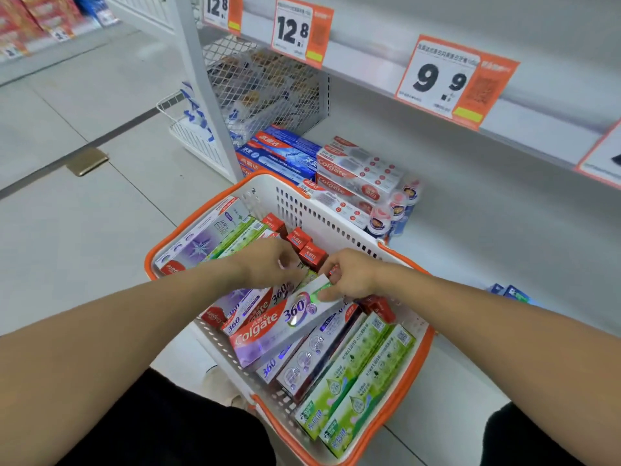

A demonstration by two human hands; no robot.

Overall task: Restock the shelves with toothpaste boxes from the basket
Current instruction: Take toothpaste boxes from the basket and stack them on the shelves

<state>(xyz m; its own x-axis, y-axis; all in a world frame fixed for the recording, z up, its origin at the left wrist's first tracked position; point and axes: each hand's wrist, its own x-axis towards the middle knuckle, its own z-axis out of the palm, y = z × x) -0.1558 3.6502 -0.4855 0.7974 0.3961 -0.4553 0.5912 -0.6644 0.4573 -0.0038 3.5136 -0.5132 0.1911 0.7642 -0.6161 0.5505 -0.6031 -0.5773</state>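
Nearest: our two arms reach into the basket at 6 o'clock.
Right hand: fingers pinch the far end of the Colgate 360 box.
Left hand: fingers curled on the boxes; we cannot tell what it holds.
Do it well: lift the box flat, then slide it onto the shelf at 1 o'clock.
Count: two price tags say 12.8, one says 9.9; two green boxes side by side.

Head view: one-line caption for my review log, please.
Both hands, left and right, grasp a Colgate 360 box over the orange-rimmed basket beside a half-stocked shelf.
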